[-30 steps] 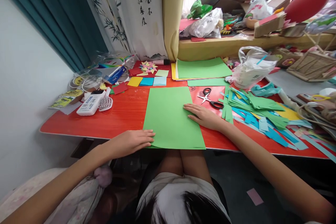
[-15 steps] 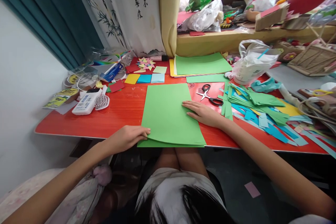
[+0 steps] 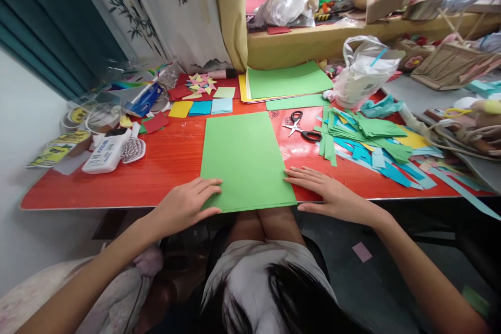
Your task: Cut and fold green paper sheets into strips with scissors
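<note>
Sheets of green paper [image 3: 242, 156] lie stacked at the front edge of the red table, their near edges almost lined up. My left hand [image 3: 191, 198] rests on the near left corner of the stack, fingers apart. At the right edge of the paper, my right hand [image 3: 329, 193] is spread, its fingertips touching the side and its thumb off the sheet. Both hands are open. Black-handled scissors [image 3: 300, 129] lie with blades parted, just right of the paper.
Cut strips of green and blue paper [image 3: 368, 141] are heaped at the right. Behind stand more green sheets [image 3: 289, 81] and a bagged cup [image 3: 360, 78]. Small coloured squares [image 3: 200, 108] and a white bottle [image 3: 107, 151] are at the left. The red table [image 3: 168, 167] ends near my lap.
My right hand has slid nearer to me, from atop the paper to its right edge. The left fingers have spread out on the corner. The sheets' near edges now sit closer together.
</note>
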Demonstrator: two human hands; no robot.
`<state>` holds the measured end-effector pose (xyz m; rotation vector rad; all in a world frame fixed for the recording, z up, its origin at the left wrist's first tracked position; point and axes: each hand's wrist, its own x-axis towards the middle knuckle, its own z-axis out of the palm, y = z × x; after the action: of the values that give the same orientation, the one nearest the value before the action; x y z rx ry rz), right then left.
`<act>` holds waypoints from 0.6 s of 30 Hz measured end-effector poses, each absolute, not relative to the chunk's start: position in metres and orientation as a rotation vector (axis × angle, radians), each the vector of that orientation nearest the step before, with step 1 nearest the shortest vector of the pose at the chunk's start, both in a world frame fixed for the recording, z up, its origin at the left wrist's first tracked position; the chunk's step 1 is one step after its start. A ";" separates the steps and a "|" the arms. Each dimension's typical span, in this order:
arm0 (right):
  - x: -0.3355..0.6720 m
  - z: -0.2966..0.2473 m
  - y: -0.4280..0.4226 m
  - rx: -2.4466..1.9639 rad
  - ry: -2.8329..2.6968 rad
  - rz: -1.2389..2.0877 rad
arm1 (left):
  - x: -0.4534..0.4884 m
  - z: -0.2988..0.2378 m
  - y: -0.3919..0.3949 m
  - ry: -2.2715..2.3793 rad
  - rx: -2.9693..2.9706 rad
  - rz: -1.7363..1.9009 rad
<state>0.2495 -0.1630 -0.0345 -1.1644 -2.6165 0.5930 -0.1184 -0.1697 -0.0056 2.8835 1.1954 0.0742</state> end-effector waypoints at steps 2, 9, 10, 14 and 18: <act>0.250 -0.035 -0.168 -1.173 -2.594 0.554 | -0.113 -0.010 -0.169 1.158 2.967 0.112; 0.243 -0.037 -0.169 -1.225 -2.566 0.450 | -0.108 -0.017 -0.170 1.163 3.010 0.159; 0.243 -0.038 -0.169 -1.230 -2.566 0.430 | -0.108 -0.017 -0.171 1.166 3.034 0.157; 0.242 -0.041 -0.170 -1.228 -2.567 0.382 | -0.106 -0.018 -0.173 1.116 3.184 0.178; 0.242 -0.040 -0.171 -1.237 -2.569 0.368 | -0.107 -0.021 -0.172 0.949 3.394 0.259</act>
<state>0.2420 -0.1706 -0.0405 -1.2375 -2.5689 0.3682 -0.1070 -0.1721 -0.0210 3.3941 0.9491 0.2589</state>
